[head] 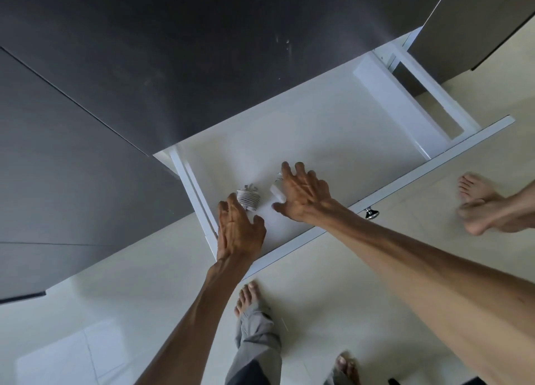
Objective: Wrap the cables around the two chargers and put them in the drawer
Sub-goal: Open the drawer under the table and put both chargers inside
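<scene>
Both hands down inside the open white drawer, one charger apiece. Left hand at the near-left corner, fingers spread and loosely straight, fingertips on or just over the near edge of the left charger. Cable visibly coiled around that one in tight white turns, plug prongs pointing to the far side. No curl around it, no pinch: looks like a set-down, the charger resting on the drawer floor on its own.

Right hand just to the right, fingers fanned wide, thumb stretched toward the near side. Right charger peeking out at the left edge of the palm, mostly covered; wrapping there impossible to judge. Touching, or merely hovering over it? Cannot tell.

Both chargers side by side, close but apart, tucked into the left end near the drawer front. Probably placed there for being the nearest reach. Rest of the drawer floor stretching away to the right, knob showing under the front panel. Wrapping and placing apparently done; closing the drawer a likely remaining step.
</scene>
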